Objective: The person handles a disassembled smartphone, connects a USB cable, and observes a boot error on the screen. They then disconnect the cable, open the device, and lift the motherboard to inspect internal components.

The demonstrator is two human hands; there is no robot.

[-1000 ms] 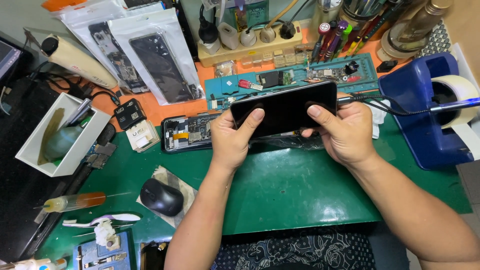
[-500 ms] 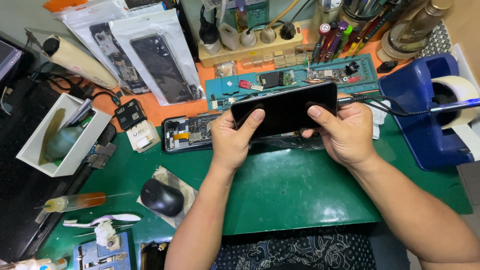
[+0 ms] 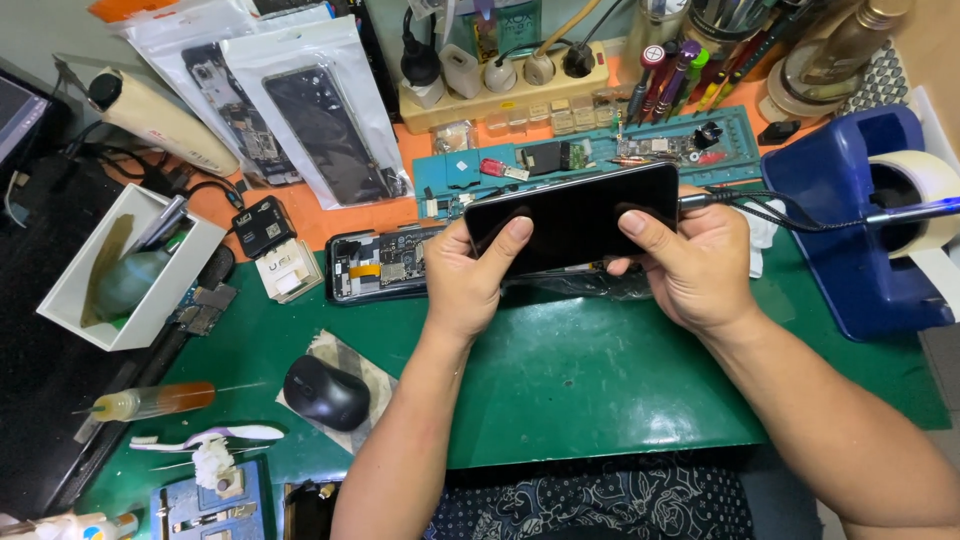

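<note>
Phones: two. One black phone [image 3: 575,215] is in my hands, dark screen up, above the green mat [image 3: 600,380]; one opened phone [image 3: 385,265] lies on the mat just behind my left hand.
Left hand [image 3: 465,285]: fingers wrapped round the phone's left end, thumb pressed flat on the glass.
Right hand [image 3: 690,265]: pinching the right end, thumb on the screen, fingers curled behind.
Cable [image 3: 760,205]: one, black, plugged into the phone's right end.
Bags [image 3: 320,110]: two clear ones with parts, far left.
Mouse [image 3: 325,392]: one, near my left forearm.
Tape holder [image 3: 850,240]: one, blue, just right of my hand.
</note>
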